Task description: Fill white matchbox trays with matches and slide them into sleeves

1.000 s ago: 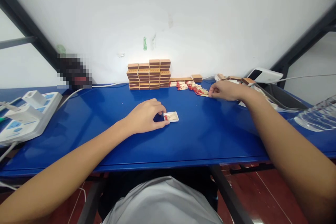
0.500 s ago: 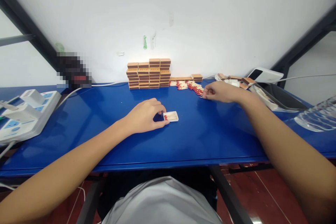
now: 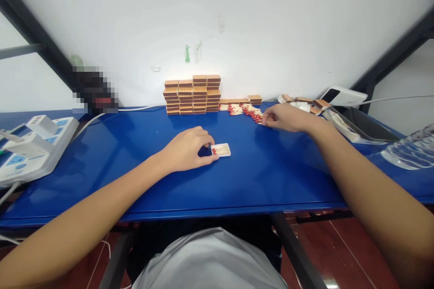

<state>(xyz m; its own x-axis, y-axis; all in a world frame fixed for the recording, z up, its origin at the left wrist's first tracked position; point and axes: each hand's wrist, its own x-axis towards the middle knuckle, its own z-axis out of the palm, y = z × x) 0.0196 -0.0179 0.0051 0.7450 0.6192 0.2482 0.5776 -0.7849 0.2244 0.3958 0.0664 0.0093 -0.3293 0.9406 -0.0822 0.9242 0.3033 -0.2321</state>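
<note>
Matchbox tray (image 3: 224, 156), white and open-topped, lies on the blue table (image 3: 237, 185), and from my end of the feed I take it as the clock's centre, twelve pointing at the wall (image 3: 288, 22). Inside it I see a layer of matches (image 3: 222, 149), red heads toward nine o'clock. My left hand (image 3: 190, 149) sits at nine, thumb at the tray's near corner and fingers curled at the far one, grasping that end. My right hand (image 3: 284, 117) is out at two, its fingertips drawn together at the edge of the loose matches (image 3: 249, 110); I cannot tell whether a match is pinched between them.

Those loose matches spread in heaps toward one o'clock, in front of a low row of boxes (image 3: 235, 101). At eleven I have the matchbox stack (image 3: 192, 98), four columns wide, the two right-hand columns rising higher. Beyond the right hand, between two and three, lie scattered box pieces (image 3: 305, 101), a white device (image 3: 346, 95) and a dark bin (image 3: 369, 124). Clear plastic (image 3: 408, 150) lies at three, and far out at nine a white power strip (image 3: 66, 142) carries plugged-in adapters (image 3: 42, 125).
</note>
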